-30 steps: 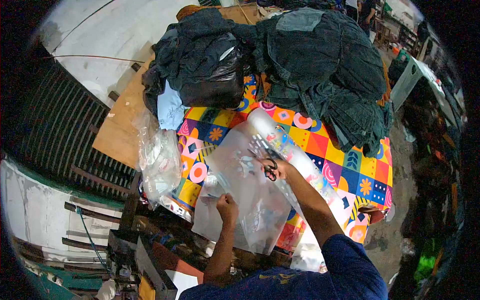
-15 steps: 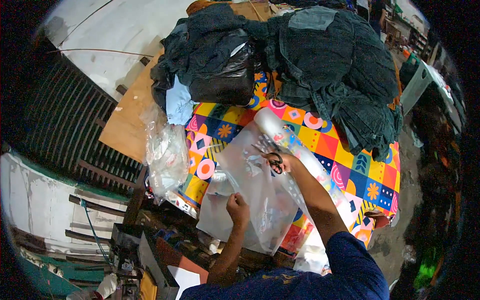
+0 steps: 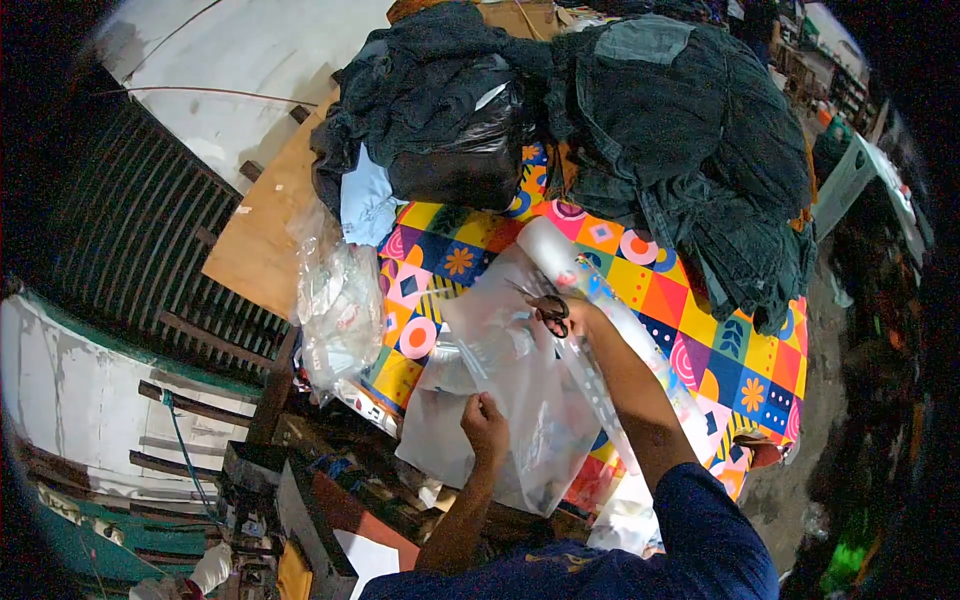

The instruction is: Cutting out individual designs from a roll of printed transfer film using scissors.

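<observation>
A translucent plastic sheet [image 3: 530, 410] spreads in front of me over the table and down past its near edge. The fingers of my left hand [image 3: 485, 427] are closed in a pinch on its left part. In my right hand [image 3: 575, 316] is a pair of scissors [image 3: 553, 312] with black handles. Their blades point toward the far left and lie at the sheet's upper part. A roll of clear plastic [image 3: 545, 248] rests just beyond, slanting from the far middle toward my right forearm, which covers part of it.
A brightly patterned cloth [image 3: 665, 300] covers the table. Dark garments [image 3: 680, 130] are heaped along the far side, beside a black plastic bag [image 3: 460, 165] and a light blue cloth [image 3: 366, 205]. Crumpled clear plastic bags [image 3: 340, 305] lie at the left edge, near a wooden board [image 3: 262, 245].
My right hand with the scissors has moved slightly away from me and to the left over the sheet. The left hand keeps its pinch. The whole view has shifted a little.
</observation>
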